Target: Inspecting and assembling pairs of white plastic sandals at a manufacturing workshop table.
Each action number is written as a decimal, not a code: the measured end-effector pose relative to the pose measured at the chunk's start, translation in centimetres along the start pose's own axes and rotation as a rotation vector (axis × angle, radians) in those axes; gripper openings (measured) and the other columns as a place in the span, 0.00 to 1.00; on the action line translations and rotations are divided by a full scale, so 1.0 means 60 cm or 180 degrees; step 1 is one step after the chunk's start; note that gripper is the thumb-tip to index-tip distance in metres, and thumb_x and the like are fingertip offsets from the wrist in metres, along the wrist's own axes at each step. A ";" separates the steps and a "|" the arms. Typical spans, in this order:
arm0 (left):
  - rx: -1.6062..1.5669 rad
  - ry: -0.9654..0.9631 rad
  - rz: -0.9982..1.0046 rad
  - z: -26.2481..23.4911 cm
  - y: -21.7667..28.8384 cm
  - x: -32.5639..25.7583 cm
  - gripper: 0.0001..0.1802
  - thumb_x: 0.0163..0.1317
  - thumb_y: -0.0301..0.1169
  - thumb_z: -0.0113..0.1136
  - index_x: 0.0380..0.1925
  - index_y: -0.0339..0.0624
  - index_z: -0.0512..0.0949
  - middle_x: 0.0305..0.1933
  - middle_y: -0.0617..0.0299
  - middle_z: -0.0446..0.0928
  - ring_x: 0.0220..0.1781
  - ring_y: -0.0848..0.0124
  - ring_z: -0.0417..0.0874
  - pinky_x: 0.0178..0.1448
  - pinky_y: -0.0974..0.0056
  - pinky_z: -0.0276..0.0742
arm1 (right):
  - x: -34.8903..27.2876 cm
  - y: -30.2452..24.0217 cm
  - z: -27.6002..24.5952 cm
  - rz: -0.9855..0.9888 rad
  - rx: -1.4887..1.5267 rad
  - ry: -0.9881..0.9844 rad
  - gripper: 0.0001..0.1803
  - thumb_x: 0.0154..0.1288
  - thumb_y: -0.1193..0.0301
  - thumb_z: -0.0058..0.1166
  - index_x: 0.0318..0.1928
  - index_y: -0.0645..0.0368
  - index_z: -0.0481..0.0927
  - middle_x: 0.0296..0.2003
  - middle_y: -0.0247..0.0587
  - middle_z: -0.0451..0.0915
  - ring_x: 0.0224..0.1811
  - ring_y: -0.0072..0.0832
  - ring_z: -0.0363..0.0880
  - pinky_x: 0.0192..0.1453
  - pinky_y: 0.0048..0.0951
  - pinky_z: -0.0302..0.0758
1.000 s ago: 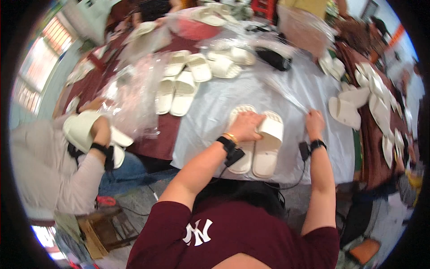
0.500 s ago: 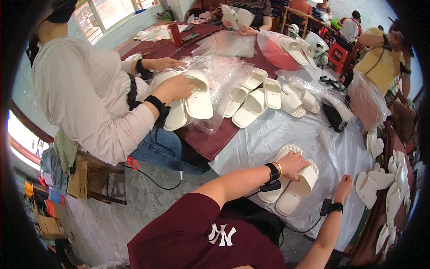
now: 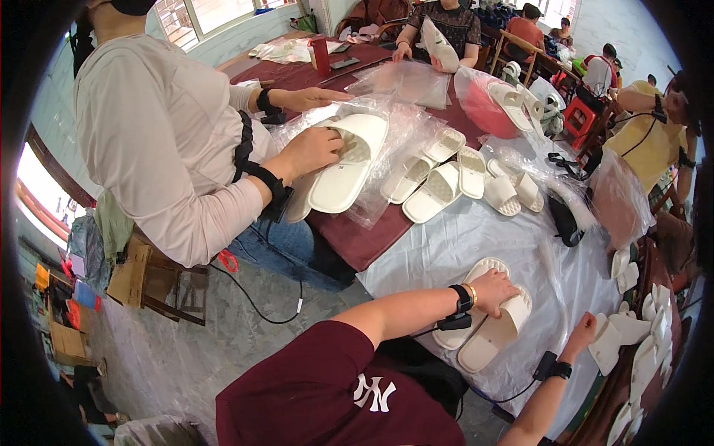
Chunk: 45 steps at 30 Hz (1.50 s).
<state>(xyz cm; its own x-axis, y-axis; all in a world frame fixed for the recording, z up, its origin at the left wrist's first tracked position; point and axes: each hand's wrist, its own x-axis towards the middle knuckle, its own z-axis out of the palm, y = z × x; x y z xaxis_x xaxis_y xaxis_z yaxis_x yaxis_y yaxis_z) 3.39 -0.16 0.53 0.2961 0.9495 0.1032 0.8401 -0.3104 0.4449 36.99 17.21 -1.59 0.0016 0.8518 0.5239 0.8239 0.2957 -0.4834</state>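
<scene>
My left hand (image 3: 493, 291) is closed over the straps of a pair of white slippers (image 3: 482, 344), which lie side by side on the sheeted table in front of me. Its fingertips are partly hidden at the straps. To the right, my right hand (image 3: 582, 332) hovers with its fingers curled in. What they hold, if anything, is too small to make out. Close beside that hand lie more loose white slippers (image 3: 606, 349).
At left a co-worker in a pale top handles white slippers (image 3: 349, 167) with clear plastic bags. Several slippers (image 3: 435, 195) lie mid-table on translucent sheeting (image 3: 416, 249). Clear bags (image 3: 405, 85) and a red cup (image 3: 320, 56) stand farther back. A slipper pile (image 3: 658, 327) edges the right.
The whole view has shifted slightly. The co-worker at left has lifted and turned the slippers. My left hand stays on the pair; my right hand remains curled nearby.
</scene>
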 end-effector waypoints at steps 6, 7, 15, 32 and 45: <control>0.0007 0.0065 0.0049 -0.002 -0.001 -0.004 0.41 0.39 0.47 0.66 0.58 0.45 0.70 0.50 0.60 0.75 0.57 0.62 0.69 0.60 0.56 0.61 | 0.020 -0.035 -0.052 0.0603 0.1563 0.0833 0.11 0.67 0.65 0.51 0.41 0.61 0.80 0.31 0.31 0.79 0.28 0.20 0.74 0.32 0.23 0.69; -0.0016 0.0013 0.0024 -0.003 0.000 -0.005 0.41 0.40 0.48 0.66 0.57 0.45 0.70 0.50 0.59 0.75 0.58 0.61 0.69 0.60 0.56 0.61 | 0.021 -0.040 -0.062 0.0722 0.1803 0.0834 0.11 0.67 0.66 0.52 0.41 0.60 0.79 0.32 0.31 0.78 0.28 0.19 0.73 0.32 0.22 0.69; -0.0220 0.0206 0.0060 -0.011 0.015 0.016 0.41 0.44 0.55 0.65 0.56 0.42 0.71 0.53 0.54 0.73 0.58 0.57 0.70 0.64 0.51 0.60 | -0.077 -0.091 -0.047 -0.0208 0.1489 -0.0609 0.05 0.65 0.74 0.50 0.35 0.63 0.77 0.26 0.34 0.76 0.28 0.21 0.74 0.32 0.23 0.71; -0.0268 0.0793 0.0553 0.063 0.098 0.059 0.08 0.50 0.33 0.60 0.25 0.41 0.80 0.28 0.53 0.78 0.37 0.56 0.81 0.43 0.55 0.76 | -0.193 -0.187 -0.060 -0.0775 0.1153 -0.1078 0.02 0.57 0.81 0.54 0.32 0.63 0.77 0.29 0.45 0.76 0.28 0.37 0.76 0.29 0.30 0.73; -0.0406 0.1949 0.0209 -0.042 0.071 -0.013 0.06 0.50 0.29 0.56 0.20 0.40 0.75 0.24 0.53 0.76 0.31 0.54 0.79 0.39 0.55 0.74 | -0.138 0.001 -0.023 -0.0776 0.0309 -0.1049 0.06 0.60 0.76 0.51 0.35 0.65 0.78 0.33 0.48 0.78 0.36 0.41 0.76 0.41 0.36 0.72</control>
<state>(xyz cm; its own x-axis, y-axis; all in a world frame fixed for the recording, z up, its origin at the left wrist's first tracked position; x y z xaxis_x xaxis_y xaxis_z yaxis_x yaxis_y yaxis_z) 5.59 -2.14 4.61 -0.0006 0.7940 0.6080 0.7569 -0.3970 0.5192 37.80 9.60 -4.97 -0.3812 0.8399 0.3862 0.7205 0.5317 -0.4452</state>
